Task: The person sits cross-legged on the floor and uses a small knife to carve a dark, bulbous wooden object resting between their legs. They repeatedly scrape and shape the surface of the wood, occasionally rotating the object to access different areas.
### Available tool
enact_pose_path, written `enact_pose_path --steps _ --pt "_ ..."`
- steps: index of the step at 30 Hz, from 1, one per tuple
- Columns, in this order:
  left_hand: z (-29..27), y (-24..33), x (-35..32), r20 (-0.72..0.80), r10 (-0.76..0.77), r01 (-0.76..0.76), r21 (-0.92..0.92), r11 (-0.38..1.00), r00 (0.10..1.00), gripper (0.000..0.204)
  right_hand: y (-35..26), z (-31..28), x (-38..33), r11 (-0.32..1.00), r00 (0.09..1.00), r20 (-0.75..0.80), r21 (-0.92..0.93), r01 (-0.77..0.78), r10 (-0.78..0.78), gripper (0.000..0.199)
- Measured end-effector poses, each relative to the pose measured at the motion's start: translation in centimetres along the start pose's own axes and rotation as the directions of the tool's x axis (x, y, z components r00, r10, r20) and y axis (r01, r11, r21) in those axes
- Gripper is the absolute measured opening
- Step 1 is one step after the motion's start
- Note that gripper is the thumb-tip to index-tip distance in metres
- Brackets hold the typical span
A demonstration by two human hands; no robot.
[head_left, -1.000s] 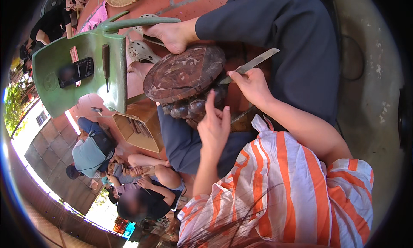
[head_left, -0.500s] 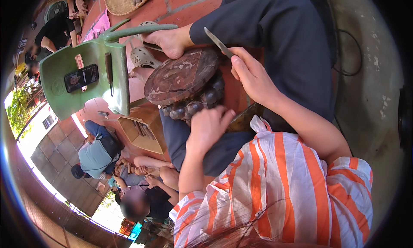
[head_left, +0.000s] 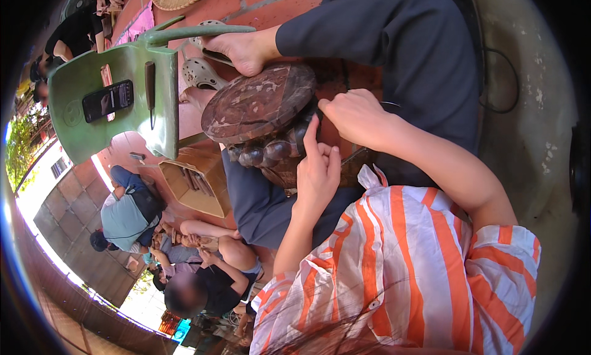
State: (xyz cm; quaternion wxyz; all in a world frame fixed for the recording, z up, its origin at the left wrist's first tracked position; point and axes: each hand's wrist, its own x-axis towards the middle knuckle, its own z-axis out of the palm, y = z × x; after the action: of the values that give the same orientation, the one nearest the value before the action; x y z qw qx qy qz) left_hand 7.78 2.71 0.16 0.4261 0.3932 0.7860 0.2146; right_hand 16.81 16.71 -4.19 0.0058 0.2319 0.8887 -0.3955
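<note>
A dark carved wooden stand (head_left: pixel 258 105) with a round, flat, reddish-brown top lies tilted between my legs. Rounded knobs run along its side below the top. My right hand (head_left: pixel 357 116) is closed at the stand's right edge around a slim knife, mostly hidden by the fingers; only a thin glint shows behind the hand. My left hand (head_left: pixel 318 164) reaches up from below, its index finger stretched along the knobs toward my right fingertips and the others loosely bent. It holds nothing that I can see.
On a green plastic chair (head_left: pixel 68 133) at the left lie a phone (head_left: pixel 108 101) and a dark-handled tool (head_left: pixel 149 87). A cardboard box (head_left: pixel 215 176) holds brown sticks. My bare foot (head_left: pixel 246 50) rests against the stand's top, beside a clog (head_left: pixel 200 73). Other people sit at lower left.
My right hand has come down and left with the knife to the stand's edge. My left hand has shifted slightly right, its index finger now extended upward. The view has moved a little.
</note>
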Motion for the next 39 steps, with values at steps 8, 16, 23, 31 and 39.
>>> enact_pose_path --steps 8,16,23,31,39 --pt "2.3 -2.0 3.8 -0.029 -0.069 0.073 0.169 0.983 0.997 0.067 1.6 3.1 2.2 0.986 0.997 0.048 -0.156 0.059 -0.052 0.014" --pt "2.8 -1.6 2.9 -0.066 -0.061 0.072 0.171 0.983 0.996 0.061 1.8 2.1 1.3 0.995 0.995 0.034 -0.024 0.099 -0.099 0.016" --pt "2.9 -1.7 2.5 0.005 -0.064 0.061 0.194 0.979 0.998 0.077 1.6 3.5 1.4 0.997 0.996 0.091 -0.076 -0.02 0.027 0.015" --pt "-7.1 0.4 2.3 -0.423 0.558 -0.205 0.636 0.744 0.714 0.048 1.7 3.8 1.6 0.995 0.996 0.072 -0.077 0.058 -0.052 0.009" --pt "-10.2 -5.7 3.3 -0.349 0.632 -0.281 0.677 0.681 0.692 0.051 -0.6 2.0 2.6 0.958 0.974 0.135 -0.201 0.206 -0.181 0.008"
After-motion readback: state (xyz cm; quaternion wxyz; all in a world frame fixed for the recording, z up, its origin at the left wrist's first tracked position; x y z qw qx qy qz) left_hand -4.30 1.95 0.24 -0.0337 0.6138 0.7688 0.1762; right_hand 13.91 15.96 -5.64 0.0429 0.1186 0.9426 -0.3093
